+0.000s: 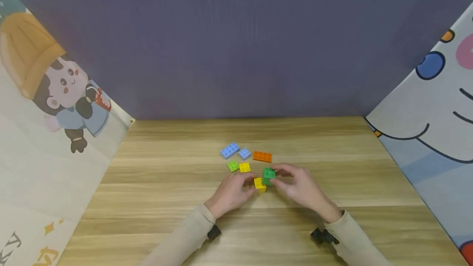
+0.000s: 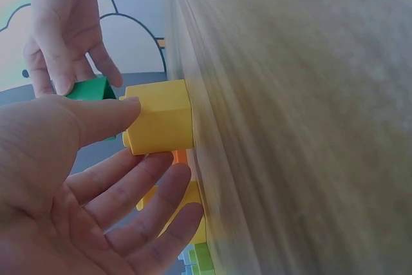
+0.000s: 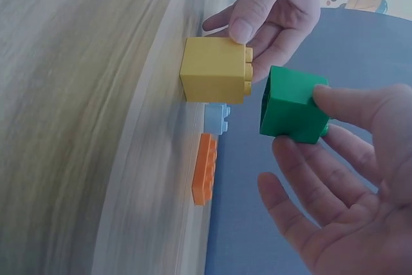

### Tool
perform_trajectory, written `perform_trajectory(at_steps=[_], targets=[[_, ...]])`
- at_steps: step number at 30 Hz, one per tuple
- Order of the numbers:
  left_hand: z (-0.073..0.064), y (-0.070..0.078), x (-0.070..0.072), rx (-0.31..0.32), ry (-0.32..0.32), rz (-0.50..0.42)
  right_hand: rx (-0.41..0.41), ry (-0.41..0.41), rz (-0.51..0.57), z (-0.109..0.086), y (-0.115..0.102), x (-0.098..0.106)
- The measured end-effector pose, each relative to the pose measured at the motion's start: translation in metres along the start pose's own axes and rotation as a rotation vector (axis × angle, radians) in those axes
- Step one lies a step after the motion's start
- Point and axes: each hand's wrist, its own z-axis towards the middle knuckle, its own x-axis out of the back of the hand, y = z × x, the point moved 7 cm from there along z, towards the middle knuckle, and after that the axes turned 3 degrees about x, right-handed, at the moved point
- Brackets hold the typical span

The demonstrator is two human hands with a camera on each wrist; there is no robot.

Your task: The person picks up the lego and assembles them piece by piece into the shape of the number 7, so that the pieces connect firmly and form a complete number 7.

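A tall yellow brick [image 1: 260, 185] stands on the table with its studs up. My left hand [image 1: 233, 194] grips that brick between thumb and fingers, as the left wrist view also shows with the thumb on the yellow brick [image 2: 161, 117]. Between the thumb and fingers of my right hand [image 1: 301, 186] is a tall green brick [image 1: 269, 175]. In the right wrist view the green brick [image 3: 296, 104] is raised off the table, tilted, its hollow underside turned toward the yellow brick's studs. A gap shows between the two bricks there.
Behind the hands lie a long blue brick [image 1: 230, 150], a small blue brick [image 1: 244, 153] and a flat orange brick [image 1: 262, 157]. Nearer the left hand are a lime green brick [image 1: 233, 166] and a second yellow brick [image 1: 244, 167]. A dark panel [image 1: 236, 52] borders the wooden table [image 1: 166, 143].
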Motion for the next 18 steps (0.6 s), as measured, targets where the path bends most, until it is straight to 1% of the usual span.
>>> perform_trajectory(at_steps=[10, 18], targets=[[-0.0005, 0.0011, 0.0004, -0.001, -0.01, -0.02, 0.02, -0.028, 0.02, 0.0027, -0.0009, -0.005], [0.0001, -0.0002, -0.0004, -0.009, -0.006, -0.01, 0.037, -0.038, 0.033, 0.0036, -0.0013, -0.0099]])
